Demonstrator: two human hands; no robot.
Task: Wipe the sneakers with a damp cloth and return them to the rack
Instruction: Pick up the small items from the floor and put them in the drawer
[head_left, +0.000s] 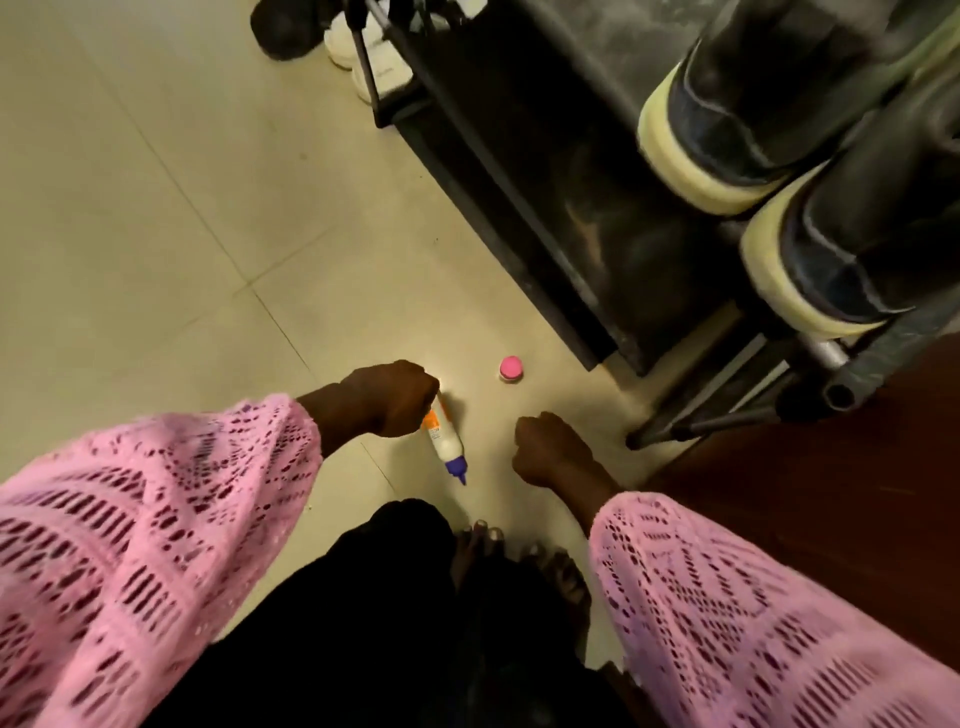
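Note:
Two black sneakers with cream soles stand side by side on the top shelf of a black shoe rack at the upper right. My left hand grips a white bottle with an orange label and a blue nozzle that points down toward the floor. My right hand is curled into a loose fist above the floor and holds nothing that I can see. No cloth is in view.
A small jar with a pink lid stands on the beige tiled floor between my hands and the rack. White shoes and a dark shoe sit by the rack's far end. My bare feet are below. A dark wooden surface lies at right.

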